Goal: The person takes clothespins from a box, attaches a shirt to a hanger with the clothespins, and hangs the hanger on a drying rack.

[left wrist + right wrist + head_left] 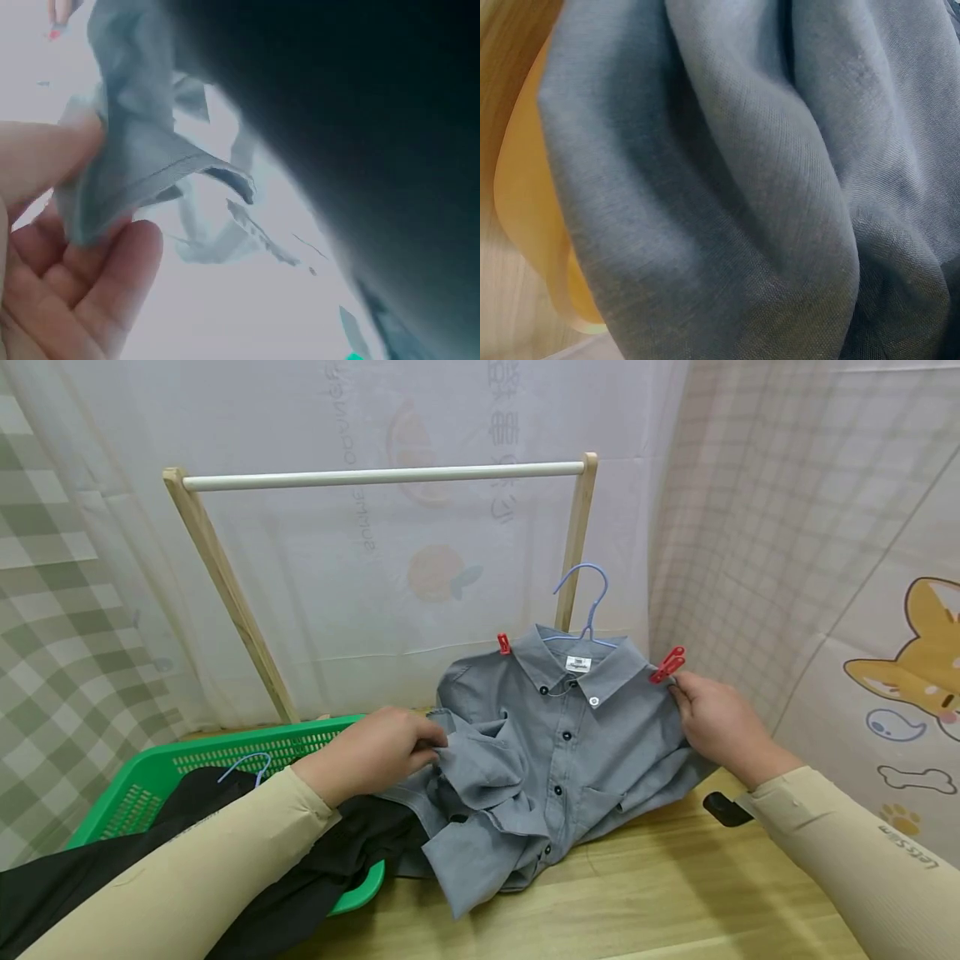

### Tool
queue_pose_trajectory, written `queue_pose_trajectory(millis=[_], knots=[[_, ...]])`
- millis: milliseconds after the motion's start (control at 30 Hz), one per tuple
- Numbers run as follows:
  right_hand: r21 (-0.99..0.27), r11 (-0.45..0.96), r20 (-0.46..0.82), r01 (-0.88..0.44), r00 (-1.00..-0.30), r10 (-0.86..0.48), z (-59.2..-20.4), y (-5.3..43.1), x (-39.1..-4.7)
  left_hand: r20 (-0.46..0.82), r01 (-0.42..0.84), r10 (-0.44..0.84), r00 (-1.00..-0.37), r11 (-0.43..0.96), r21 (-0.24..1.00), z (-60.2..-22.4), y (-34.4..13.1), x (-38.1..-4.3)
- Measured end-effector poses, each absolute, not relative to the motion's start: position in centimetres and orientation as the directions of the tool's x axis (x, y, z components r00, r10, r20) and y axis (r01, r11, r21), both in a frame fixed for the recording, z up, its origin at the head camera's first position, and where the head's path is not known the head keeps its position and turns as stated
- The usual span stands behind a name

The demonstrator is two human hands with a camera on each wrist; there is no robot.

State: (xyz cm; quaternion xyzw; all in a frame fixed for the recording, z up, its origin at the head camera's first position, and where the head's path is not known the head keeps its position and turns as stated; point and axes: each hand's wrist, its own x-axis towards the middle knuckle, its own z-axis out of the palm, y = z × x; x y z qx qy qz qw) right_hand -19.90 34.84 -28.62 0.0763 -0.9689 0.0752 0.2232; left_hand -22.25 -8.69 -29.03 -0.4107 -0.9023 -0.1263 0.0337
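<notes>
A grey button-up shirt (566,760) hangs on a blue wire hanger (591,602), its collar upright and its lower part bunched on the table. My left hand (382,747) pinches a fold of the shirt on its left side; in the left wrist view, grey cloth (139,142) lies between thumb and fingers. At the right shoulder, my right hand (720,722) grips the fabric just below a red clothespin (667,665). Another red clothespin (503,644) is clipped on the left shoulder. Folds of grey cloth (727,187) fill the right wrist view, where the hand is hidden.
A green basket (142,802) on the left holds black clothing (360,835) with a blue hanger hook (251,762) sticking out. Behind stands a wooden rack with a white rail (382,477). The wooden table (637,885) extends in front, and printed curtains surround it.
</notes>
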Motion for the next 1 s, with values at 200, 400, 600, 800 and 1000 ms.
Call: queue_pose_trajectory(millis=[200,400,600,800,1000], knots=[[-0.115,0.978,0.438,-0.175,-0.892,-0.108,-28.6,34.9,-19.9,-0.117,0.669,0.689,-0.715,0.723,0.17,-28.9,-9.1,-22.1],[-0.113,0.977,0.44,-0.181,-0.891,-0.114,-28.6,34.9,-19.9,-0.266,0.591,0.605,-0.751,0.795,0.138,-29.2,-10.5,-22.5],[-0.103,0.977,0.448,-0.189,-0.885,-0.124,-28.6,34.9,-19.8,-0.256,0.636,0.649,-0.717,0.759,0.141,-29.3,-10.7,-22.5],[-0.109,0.976,0.446,-0.186,-0.887,-0.12,-28.7,34.9,-19.8,-0.134,0.712,0.713,-0.688,0.699,0.063,-29.6,-10.7,-22.6],[-0.103,0.976,0.446,-0.193,-0.886,-0.128,-28.7,34.9,-19.9,0.04,0.688,0.687,-0.726,0.724,0.059,-29.9,-9.8,-22.8]])
